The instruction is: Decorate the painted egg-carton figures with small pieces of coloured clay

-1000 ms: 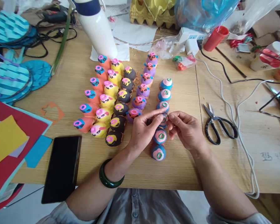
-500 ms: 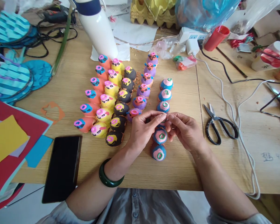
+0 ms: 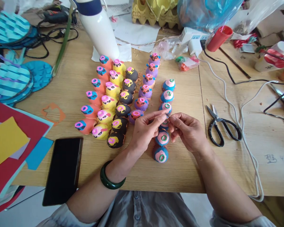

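Above the row of blue domed pieces (image 3: 161, 154), my left hand (image 3: 144, 130) and my right hand (image 3: 188, 132) meet fingertip to fingertip. A thin dark strip (image 3: 167, 115) spans the small gap between them, pinched at both ends; its material is too small to make out. Each blue dome has a pink patch with a green ring, and my hands partly cover the middle of that row. Left of it stand rows of similar domes: purple (image 3: 141, 103), black (image 3: 115, 139), yellow (image 3: 105, 116) and orange (image 3: 91, 110), with modelled faces.
Black-handled scissors (image 3: 216, 126) lie right of my hands, beside a white cable (image 3: 245, 142). A phone (image 3: 63, 170) and coloured sheets (image 3: 11, 148) lie at left. Behind stand a white bottle (image 3: 101, 31), a power strip (image 3: 191, 36) and a red cup (image 3: 219, 38).
My fingertips have drawn slightly apart, and the thin dark strip now shows between them. The rows of domes stand where they were.
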### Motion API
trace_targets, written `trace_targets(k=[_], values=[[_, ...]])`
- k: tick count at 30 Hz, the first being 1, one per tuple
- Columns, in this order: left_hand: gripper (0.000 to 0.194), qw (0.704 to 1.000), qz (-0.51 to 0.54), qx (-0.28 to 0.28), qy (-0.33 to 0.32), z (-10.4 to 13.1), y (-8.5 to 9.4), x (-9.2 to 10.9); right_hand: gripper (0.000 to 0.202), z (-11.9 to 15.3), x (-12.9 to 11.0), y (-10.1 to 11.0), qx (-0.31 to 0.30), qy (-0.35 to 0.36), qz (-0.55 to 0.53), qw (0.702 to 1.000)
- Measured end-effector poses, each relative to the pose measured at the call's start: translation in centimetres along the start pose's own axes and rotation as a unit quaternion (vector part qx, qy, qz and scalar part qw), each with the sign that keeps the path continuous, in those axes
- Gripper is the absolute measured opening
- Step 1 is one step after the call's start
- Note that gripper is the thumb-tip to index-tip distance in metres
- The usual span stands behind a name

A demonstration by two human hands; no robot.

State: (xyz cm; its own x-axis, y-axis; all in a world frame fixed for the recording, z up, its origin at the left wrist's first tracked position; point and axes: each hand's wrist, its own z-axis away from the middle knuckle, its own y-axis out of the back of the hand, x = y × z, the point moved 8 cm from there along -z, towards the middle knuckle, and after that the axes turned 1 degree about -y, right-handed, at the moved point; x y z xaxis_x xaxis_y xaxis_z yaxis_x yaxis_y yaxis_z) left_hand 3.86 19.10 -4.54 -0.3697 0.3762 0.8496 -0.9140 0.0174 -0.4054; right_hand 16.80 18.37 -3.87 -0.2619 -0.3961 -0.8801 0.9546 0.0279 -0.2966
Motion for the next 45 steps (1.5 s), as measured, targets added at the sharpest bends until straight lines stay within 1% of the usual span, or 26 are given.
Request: trace_targets(k=[7, 15, 17, 20, 22, 25, 27, 29, 31, 33, 35, 38, 45], values=[[0.025, 0.998, -0.048, 0.007, -0.049, -0.1, 0.2, 0.5, 0.035, 0.1, 0.0, -0.1, 0.004, 0.003, 0.014, 1.0], [0.019, 0.994, -0.074, 0.02, -0.083, -0.2, 0.3, 1.2, 0.037, 0.1, 0.4, -0.1, -0.01, -0.018, 0.018, 1.0], [0.02, 0.994, -0.076, 0.023, -0.078, -0.2, 0.4, 1.1, 0.037, 0.1, 0.3, -0.1, -0.009, -0.016, 0.015, 1.0], [0.024, 0.996, -0.064, 0.013, -0.056, -0.2, 0.4, 0.5, 0.036, 0.0, 0.3, 0.0, -0.004, -0.007, 0.012, 1.0], [0.027, 0.997, -0.052, 0.01, -0.049, -0.2, 0.5, 0.3, 0.034, 0.1, 0.1, 0.2, 0.007, 0.012, 0.017, 1.0], [0.027, 0.999, -0.021, 0.014, -0.036, -0.2, 0.5, 0.1, 0.026, 0.3, -0.8, 0.7, 0.047, 0.064, 0.041, 0.996], [0.025, 1.0, 0.026, 0.001, -0.008, -0.2, 0.2, -0.1, 0.02, 0.6, -1.6, 0.9, 0.076, 0.112, 0.071, 0.988], [0.025, 0.996, 0.08, -0.018, 0.03, -0.2, -0.3, -0.3, 0.015, 1.1, -2.7, 0.8, 0.091, 0.172, 0.118, 0.974], [0.027, 0.991, 0.115, -0.037, 0.063, 0.0, -0.9, -0.5, 0.012, 1.7, -3.5, 0.4, 0.084, 0.226, 0.178, 0.954], [0.029, 0.987, 0.131, -0.048, 0.082, 0.1, -1.3, -0.6, 0.012, 2.1, -3.9, -0.1, 0.062, 0.263, 0.219, 0.938], [0.031, 0.986, 0.137, -0.049, 0.085, 0.1, -1.4, -0.5, 0.011, 2.2, -3.9, -0.3, 0.042, 0.276, 0.228, 0.933], [0.032, 0.987, 0.136, -0.039, 0.081, 0.2, -1.3, -0.5, 0.011, 2.1, -3.8, -0.3, 0.031, 0.288, 0.211, 0.933], [0.03, 0.989, 0.123, -0.04, 0.071, 0.1, -1.1, -0.5, 0.011, 2.0, -3.8, -0.4, 0.038, 0.294, 0.201, 0.934]])
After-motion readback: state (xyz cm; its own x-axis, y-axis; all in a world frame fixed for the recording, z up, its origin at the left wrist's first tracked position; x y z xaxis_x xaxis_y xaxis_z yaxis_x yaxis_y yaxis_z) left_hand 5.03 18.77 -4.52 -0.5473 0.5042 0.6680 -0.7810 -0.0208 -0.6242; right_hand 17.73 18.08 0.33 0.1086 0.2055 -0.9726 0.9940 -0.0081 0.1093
